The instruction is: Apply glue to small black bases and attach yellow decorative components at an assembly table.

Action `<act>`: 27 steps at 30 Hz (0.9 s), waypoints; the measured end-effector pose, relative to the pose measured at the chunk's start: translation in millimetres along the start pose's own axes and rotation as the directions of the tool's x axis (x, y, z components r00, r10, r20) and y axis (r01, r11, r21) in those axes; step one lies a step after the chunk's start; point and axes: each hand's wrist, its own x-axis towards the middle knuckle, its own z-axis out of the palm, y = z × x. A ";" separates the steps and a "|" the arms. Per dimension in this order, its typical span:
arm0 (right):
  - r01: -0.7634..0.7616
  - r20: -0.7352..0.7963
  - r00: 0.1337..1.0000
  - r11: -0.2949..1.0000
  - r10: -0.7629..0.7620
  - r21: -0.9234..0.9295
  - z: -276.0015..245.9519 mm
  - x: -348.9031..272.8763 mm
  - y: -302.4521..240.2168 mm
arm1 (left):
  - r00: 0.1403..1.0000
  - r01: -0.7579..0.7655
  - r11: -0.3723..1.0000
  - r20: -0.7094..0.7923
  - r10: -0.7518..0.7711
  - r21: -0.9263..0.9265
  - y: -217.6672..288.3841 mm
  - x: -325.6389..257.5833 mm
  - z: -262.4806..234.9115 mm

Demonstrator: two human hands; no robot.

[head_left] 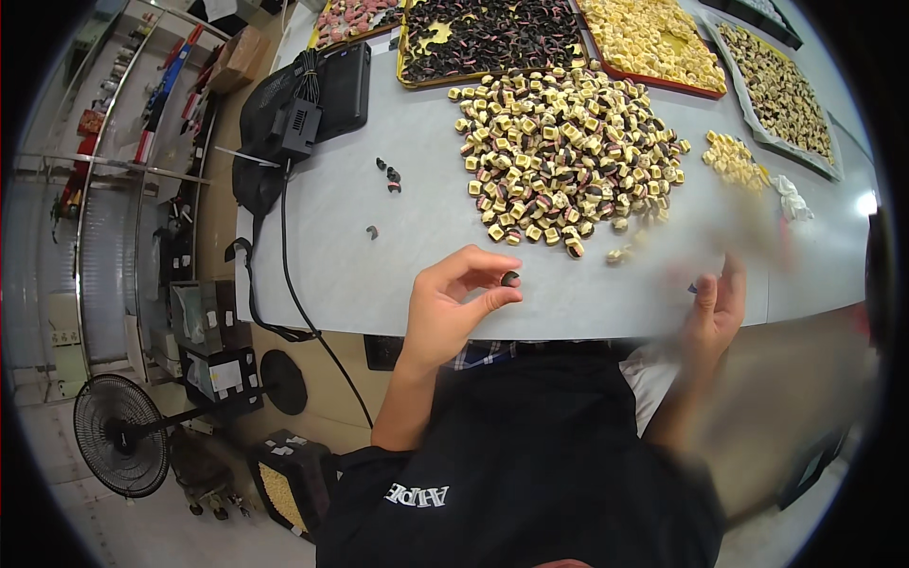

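Observation:
My left hand [443, 301] is closed in a pinch at the table's front edge, with a small dark curved piece [510, 279] between thumb and forefinger. To its right, my right hand [715, 308] is raised over the edge with the thumb up. A blur covers part of its fingers, and a tiny dark blue spot shows by the thumb; whether it grips anything is unclear. Beyond both hands spreads a large heap of small cream, dark and pink pieces [568, 151]. One blurred cream piece [620, 255] lies at the heap's near side.
Trays of dark pieces [492, 43] and cream pieces [653, 47] stand at the back. Another tray [776, 90] is at the right, near loose cream pieces [734, 161] and a crumpled white tissue [793, 201]. Left are dark bits [392, 178], a black bag [260, 123] and a hanging cable [308, 312].

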 end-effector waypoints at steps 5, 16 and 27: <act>-0.113 0.018 0.991 0.765 0.131 0.634 28.6 -0.5 0.2 | 0.997 0.028 0.984 0.071 -0.015 -0.175 -6.4 -3.6 12.7; -0.268 0.189 0.963 0.683 0.190 0.679 64.4 -5.2 9.4 | 0.991 0.073 0.944 0.133 -0.031 -0.322 -22.7 -6.9 25.9; -0.227 0.239 0.964 0.827 0.116 0.514 68.9 -7.7 -2.3 | 0.978 -0.075 0.966 0.173 0.120 -0.247 -26.6 -1.6 24.8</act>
